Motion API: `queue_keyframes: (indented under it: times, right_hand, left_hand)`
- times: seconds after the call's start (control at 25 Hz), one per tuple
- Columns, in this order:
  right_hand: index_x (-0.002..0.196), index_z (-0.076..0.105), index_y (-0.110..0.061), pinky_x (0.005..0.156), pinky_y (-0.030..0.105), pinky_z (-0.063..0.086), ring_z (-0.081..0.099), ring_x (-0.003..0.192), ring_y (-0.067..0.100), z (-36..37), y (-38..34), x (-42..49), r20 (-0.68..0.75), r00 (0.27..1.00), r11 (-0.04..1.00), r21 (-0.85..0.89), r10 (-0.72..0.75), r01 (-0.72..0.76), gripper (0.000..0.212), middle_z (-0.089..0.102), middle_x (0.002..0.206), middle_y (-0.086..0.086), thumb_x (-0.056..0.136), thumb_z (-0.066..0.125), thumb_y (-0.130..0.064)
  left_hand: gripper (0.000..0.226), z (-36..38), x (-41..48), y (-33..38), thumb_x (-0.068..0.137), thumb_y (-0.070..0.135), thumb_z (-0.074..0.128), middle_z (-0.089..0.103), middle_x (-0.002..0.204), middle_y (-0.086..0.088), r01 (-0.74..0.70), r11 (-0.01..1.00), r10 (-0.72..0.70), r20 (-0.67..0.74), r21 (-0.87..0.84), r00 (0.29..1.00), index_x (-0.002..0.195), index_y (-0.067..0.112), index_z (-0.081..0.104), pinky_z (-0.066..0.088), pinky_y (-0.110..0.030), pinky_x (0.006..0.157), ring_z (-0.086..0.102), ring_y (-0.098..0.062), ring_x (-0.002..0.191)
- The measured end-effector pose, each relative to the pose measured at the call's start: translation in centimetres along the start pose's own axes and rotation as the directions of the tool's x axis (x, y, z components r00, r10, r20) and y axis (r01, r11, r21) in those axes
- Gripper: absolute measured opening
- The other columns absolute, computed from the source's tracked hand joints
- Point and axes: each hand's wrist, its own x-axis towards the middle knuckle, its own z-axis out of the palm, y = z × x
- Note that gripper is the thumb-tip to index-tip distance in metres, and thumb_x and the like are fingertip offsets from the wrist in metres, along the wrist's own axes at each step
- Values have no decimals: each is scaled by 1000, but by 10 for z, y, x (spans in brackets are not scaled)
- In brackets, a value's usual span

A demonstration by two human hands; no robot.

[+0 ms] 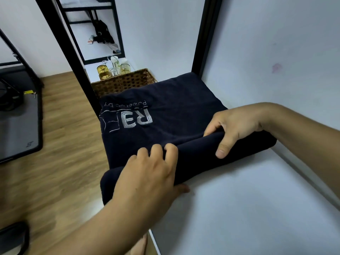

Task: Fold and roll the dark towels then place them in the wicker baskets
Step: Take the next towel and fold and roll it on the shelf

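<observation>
white surface (pixel 257 203): left hand (pixel 147 179), right hand (pixel 237 126) grip dark towel (pixel 174 111) roll, fingers curled.

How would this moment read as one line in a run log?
step: rolling | dark towel: partly rolled | left hand: grips towel | right hand: grips towel | wicker basket: behind towel

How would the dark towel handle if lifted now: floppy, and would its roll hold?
Probably floppy: the towel bends into a soft roll. The roll likely loosens if released; left hand and right hand both grip it.
</observation>
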Motion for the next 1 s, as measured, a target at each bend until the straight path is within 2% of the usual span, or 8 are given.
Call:
queue_keyframes:
  times: [0.24, 0.36, 0.44, 0.52, 0.68, 0.76, 0.88, 1.0]
  right_hand:
    - [91, 77, -24, 76, 35, 56, 72, 83, 19, -3, -5, 7, -3, 998, 996, 71, 57, -57, 50, 76, 88, 0, 51, 84, -54]
    - [100, 71, -41, 86, 28, 53, 68, 90, 1, -8, -18, -19, -295, 955, 990, -138, -32, -10, 53, 73, 94, -19, 55, 80, -66]
    - [101, 68, -44, 85, 16, 49, 64, 95, -4, -5, -26, -45, -551, 826, 984, -179, -121, 25, 48, 71, 98, -24, 57, 83, -56]
    - [107, 64, -44, 87, 10, 44, 59, 101, -5, 20, -33, -56, -588, 787, 961, -274, -190, 28, 53, 66, 108, -24, 59, 83, -57]
    - [127, 50, -25, 104, 31, 37, 55, 116, 17, 78, -1, -21, -538, 761, 797, -603, -363, -46, 86, 57, 128, -5, 59, 68, -75]
    - [120, 57, -26, 97, 33, 42, 62, 105, 18, 72, 3, -10, -570, 729, 810, -586, -380, -37, 73, 66, 114, -9, 61, 71, -66]
    - [106, 56, -43, 79, 29, 47, 60, 85, 3, 53, -7, -16, -531, 821, 849, -516, -210, -116, 58, 64, 89, -24, 57, 70, -70]
    - [100, 57, -49, 74, 18, 45, 59, 85, -4, 49, -6, -28, -491, 865, 920, -376, -101, -106, 63, 64, 88, -30, 46, 85, -64]
  left_hand:
    - [66, -8, 9, -17, 76, 80, 55, 38, 84, 8, 5, 998, 0, 96, -56, 995, 94, 27, 22, 35, -33, 61, 43, -18, 71]
    - [60, -11, 24, -31, 79, 78, 54, 49, 87, 9, 23, 981, 25, 241, -194, 970, 90, 26, 26, 42, -35, 69, 48, -20, 77]
    - [59, -13, 32, -41, 78, 78, 57, 52, 87, 9, 40, 963, 53, 333, -266, 941, 93, 27, 33, 44, -37, 74, 50, -20, 82]
    - [59, -13, 38, -49, 76, 78, 60, 53, 88, 10, 70, 940, 84, 428, -332, 900, 99, 28, 40, 43, -36, 73, 52, -18, 85]
    - [42, -20, 54, -63, 77, 62, 74, 68, 99, 13, 217, 777, 174, 533, -591, 828, 101, 33, 58, 52, -29, 84, 65, -8, 92]
    - [34, -26, 54, -61, 78, 53, 78, 73, 96, 12, 301, 687, 211, 579, -661, 788, 98, 30, 64, 53, -24, 81, 69, -4, 89]
    - [51, -32, 41, -46, 76, 74, 66, 64, 98, 11, 151, 867, 128, 505, -475, 854, 101, 31, 51, 48, -28, 76, 63, -9, 89]
    - [74, -29, 10, -16, 80, 82, 48, 48, 117, 6, -39, 994, 62, 233, -103, 970, 128, 29, 28, 44, -35, 87, 51, -19, 108]
